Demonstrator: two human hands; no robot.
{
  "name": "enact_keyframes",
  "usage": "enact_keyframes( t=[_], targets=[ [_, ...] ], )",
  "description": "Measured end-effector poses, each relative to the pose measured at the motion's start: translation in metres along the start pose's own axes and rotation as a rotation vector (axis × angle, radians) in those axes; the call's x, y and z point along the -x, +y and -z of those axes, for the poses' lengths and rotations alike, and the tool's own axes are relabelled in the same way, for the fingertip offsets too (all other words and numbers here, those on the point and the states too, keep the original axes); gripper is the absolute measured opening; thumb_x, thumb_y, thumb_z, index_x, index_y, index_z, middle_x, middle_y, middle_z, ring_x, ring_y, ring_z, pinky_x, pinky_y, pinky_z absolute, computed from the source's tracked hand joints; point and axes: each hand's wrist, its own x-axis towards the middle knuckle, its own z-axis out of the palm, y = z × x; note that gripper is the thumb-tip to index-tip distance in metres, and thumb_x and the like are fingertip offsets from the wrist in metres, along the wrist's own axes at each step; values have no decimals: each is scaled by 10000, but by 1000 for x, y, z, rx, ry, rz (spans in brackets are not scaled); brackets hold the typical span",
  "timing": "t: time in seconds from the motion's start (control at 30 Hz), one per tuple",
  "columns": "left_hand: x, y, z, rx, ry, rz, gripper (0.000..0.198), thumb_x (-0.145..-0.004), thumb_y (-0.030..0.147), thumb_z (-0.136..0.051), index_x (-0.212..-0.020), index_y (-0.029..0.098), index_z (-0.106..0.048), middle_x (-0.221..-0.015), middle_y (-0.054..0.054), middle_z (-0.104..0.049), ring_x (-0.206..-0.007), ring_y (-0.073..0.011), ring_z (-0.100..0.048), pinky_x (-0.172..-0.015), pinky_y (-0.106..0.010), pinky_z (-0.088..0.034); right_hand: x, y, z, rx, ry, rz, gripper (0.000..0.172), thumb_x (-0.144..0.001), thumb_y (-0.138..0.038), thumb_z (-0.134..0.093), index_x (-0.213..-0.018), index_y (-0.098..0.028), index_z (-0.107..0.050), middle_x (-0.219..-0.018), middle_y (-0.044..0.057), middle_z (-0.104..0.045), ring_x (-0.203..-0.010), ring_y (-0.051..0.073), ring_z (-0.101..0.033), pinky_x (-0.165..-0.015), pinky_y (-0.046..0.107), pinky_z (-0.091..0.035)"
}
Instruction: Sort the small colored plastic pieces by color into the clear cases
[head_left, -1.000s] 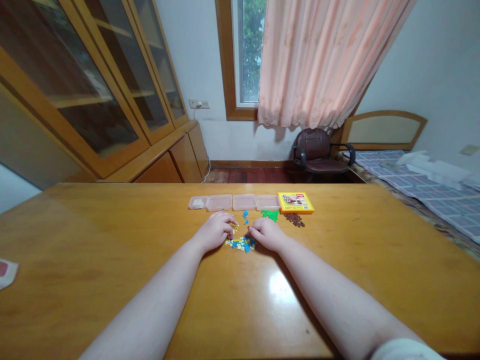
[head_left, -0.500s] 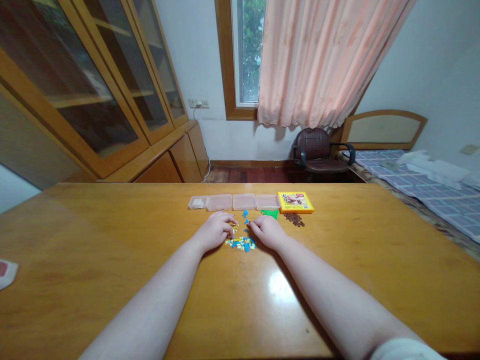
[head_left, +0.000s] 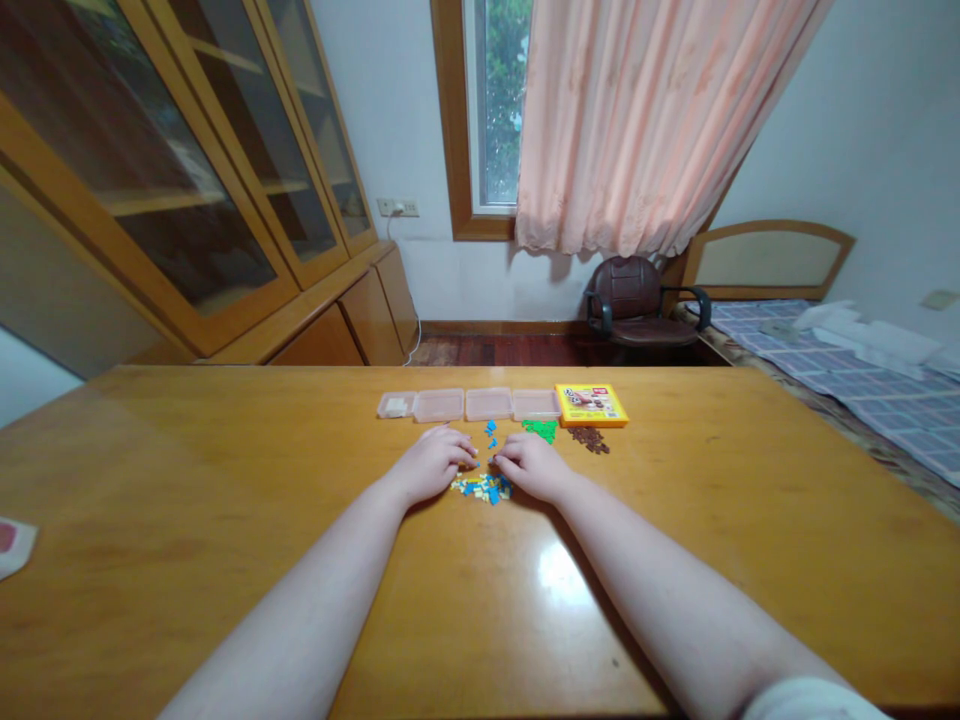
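My left hand (head_left: 435, 463) rests on the table with its fingers curled inward, and a tiny blue piece shows at the fingertips. Facing it, my right hand (head_left: 532, 466) has thumb and fingers pinched low over the tabletop; what lies between them is too small to make out. Just in front of me, between the wrists, spreads a mixed pile of small blue, cream and yellow building bricks (head_left: 484, 488). Beyond the fingers sit a few loose blue bricks (head_left: 491, 428). Green bricks (head_left: 541, 430) lie past my right hand, with brown bricks (head_left: 590, 440) farther right.
A row of shallow clear plastic trays (head_left: 439, 404) lines the far side of the table (head_left: 225, 520); the leftmost holds something white. A yellow box (head_left: 591, 405) ends the row on the right. Behind the table stand a chair (head_left: 634, 295), a bed and a glass-fronted cabinet.
My left fingers have drawn together and now cover the yellow bits beneath them. My right fingertips have shifted slightly left and nearer, away from the loose blue bricks.
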Motion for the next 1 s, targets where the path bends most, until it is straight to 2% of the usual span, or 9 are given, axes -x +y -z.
enact_keyframes(
  t=[0.13,0.33,0.6,0.8,1.0],
  targets=[
    [0,3,2,-7,-5,11,371,-750,30,-496,-900,257,-747,-1005,-13,-713,-990,-185,-606,-974,-390,-411,-1,-1,-1,41,0,-80,333,-958,-289,-454,-788,-172,-717,-755,46,-663,-737,149,-557,-713,263,-363],
    [1,3,2,-8,-9,23,400,-750,39,-481,-952,266,-740,-1051,-17,-700,-1021,-189,-594,-1022,-410,-383,-1,0,0,86,30,-176,328,-965,-293,-432,-874,-183,-727,-803,59,-679,-769,159,-577,-718,261,-377],
    [0,3,0,19,-39,9,394,-746,36,-481,-920,273,-745,-1044,-10,-693,-1025,-191,-582,-1011,-401,-388,-2,-1,3,146,81,-212,331,-939,-250,-445,-750,-166,-704,-752,56,-641,-739,155,-556,-695,260,-369],
    [-1,6,-4,18,-66,11,428,-761,47,-483,-1033,288,-709,-1107,-11,-686,-1096,-196,-564,-1117,-466,-251,-2,-1,2,86,71,-134,262,-926,-255,-485,-901,-178,-734,-883,69,-678,-854,170,-584,-796,275,-407],
    [-3,8,-8,-11,-117,84,437,-860,154,-478,-1267,272,-584,-1321,-31,-588,-1286,-245,-439,-1123,-527,-227,-2,-1,-1,78,70,-72,265,-915,-246,-500,-1072,-195,-707,-1104,69,-685,-1002,196,-585,-917,320,-390]
  ],
)
